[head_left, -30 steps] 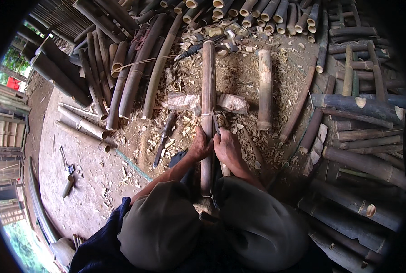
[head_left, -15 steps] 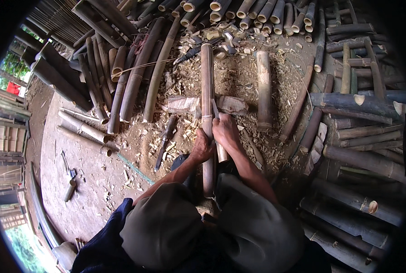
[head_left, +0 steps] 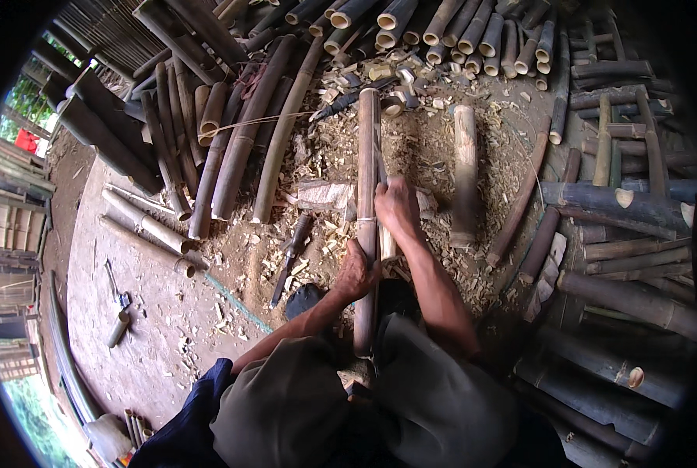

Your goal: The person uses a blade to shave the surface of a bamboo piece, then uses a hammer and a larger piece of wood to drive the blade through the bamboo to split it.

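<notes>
Because the long bamboo tube [head_left: 368, 175] lies far-to-near over a pale wooden block [head_left: 317, 195], it could roll if the left hand [head_left: 358, 273], fingers wrapped around its near half, loosens; the right hand [head_left: 398, 209], clenched seemingly on a thin blade [head_left: 380, 166] along the tube's right side, might then slip.

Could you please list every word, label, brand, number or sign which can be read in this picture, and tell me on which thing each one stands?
There are none that I can read.
The long, round, brown bamboo tube in the left hand shows no visible writing.
The small blue-and-whitish object on the grey floor is too small to tell whether it bears print.
</notes>
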`<state>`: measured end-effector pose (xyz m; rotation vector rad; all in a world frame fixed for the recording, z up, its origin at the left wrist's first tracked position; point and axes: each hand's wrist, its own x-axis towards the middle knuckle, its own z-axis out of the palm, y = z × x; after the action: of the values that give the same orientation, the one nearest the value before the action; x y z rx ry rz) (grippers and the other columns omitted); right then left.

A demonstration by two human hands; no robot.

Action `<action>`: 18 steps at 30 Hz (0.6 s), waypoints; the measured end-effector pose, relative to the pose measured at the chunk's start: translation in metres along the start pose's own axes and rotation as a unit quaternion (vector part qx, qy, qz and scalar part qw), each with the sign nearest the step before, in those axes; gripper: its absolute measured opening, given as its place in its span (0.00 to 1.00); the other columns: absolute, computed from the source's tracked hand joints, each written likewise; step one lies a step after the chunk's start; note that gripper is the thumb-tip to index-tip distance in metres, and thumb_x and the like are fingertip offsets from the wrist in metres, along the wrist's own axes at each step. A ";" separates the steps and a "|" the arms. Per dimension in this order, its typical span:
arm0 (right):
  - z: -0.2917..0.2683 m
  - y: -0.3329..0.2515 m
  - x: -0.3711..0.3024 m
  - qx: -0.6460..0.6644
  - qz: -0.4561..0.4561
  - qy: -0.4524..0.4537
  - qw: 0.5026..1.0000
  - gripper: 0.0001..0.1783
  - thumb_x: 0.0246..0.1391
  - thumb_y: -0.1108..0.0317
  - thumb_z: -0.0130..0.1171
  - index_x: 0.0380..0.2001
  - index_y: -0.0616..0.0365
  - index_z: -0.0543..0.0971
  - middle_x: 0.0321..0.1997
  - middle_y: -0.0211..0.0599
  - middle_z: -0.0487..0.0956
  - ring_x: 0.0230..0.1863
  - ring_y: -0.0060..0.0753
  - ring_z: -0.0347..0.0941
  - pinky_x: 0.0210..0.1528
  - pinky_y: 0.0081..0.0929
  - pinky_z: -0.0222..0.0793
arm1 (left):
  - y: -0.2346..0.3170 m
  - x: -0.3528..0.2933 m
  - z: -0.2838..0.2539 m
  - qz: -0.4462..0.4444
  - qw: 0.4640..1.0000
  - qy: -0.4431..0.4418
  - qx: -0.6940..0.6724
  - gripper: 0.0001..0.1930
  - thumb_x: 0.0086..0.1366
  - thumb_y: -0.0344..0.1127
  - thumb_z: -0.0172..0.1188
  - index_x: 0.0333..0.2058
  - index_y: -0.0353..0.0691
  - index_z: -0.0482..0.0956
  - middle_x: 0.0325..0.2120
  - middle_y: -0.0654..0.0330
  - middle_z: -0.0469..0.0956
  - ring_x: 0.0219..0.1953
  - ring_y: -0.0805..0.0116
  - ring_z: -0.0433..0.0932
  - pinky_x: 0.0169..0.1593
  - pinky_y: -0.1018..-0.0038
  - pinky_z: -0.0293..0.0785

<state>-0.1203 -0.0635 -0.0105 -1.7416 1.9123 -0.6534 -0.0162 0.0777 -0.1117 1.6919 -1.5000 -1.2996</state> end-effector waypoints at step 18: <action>-0.022 -0.064 0.115 -0.002 0.047 -0.060 0.997 0.11 0.64 0.68 0.50 0.36 0.64 0.79 0.32 0.47 0.81 0.28 0.38 0.80 0.26 0.37 0.76 | 0.011 -0.010 -0.010 0.038 0.998 0.027 0.035 0.29 0.66 0.44 0.63 0.48 0.28 0.55 0.37 0.34 0.70 0.44 0.36 0.74 0.49 0.50 0.70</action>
<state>-0.0943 -0.1826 0.0435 -1.6430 1.9009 -0.5003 -0.0118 0.0820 -0.0951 1.6816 -1.5792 -1.1661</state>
